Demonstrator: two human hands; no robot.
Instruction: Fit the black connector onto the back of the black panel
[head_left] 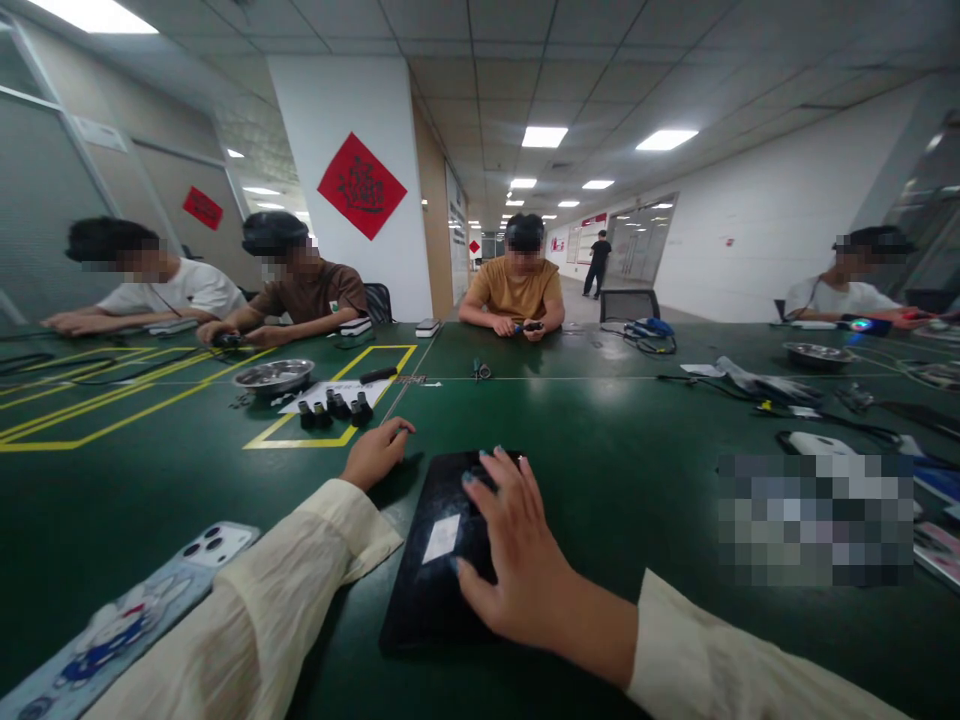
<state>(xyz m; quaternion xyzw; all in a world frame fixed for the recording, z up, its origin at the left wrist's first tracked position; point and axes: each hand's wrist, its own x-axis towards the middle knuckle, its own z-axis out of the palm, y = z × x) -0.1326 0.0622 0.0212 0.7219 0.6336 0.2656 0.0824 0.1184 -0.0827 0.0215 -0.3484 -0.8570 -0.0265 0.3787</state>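
Observation:
My right hand (517,550) lies with its fingers spread over a flat black rectangular thing (431,600), which looks like a tablet or a case. A white label (441,540) sticks to its surface, left of my thumb. Beyond its upper left corner, my left hand (377,452) rests on the green table (637,500), fingers loosely stretched to the right; I see nothing held in it. Several short black cylindrical parts (337,408) with metallic-looking tops stand just past my left hand, by a white sheet (300,397).
A phone in a light blue case (142,610) lies beside my left sleeve. Yellow tape (300,443) marks areas on the left. A metal bowl (274,376) stands there, another bowl (817,355) at the right. Cables and bags (765,385) lie right. Several people sit around the table.

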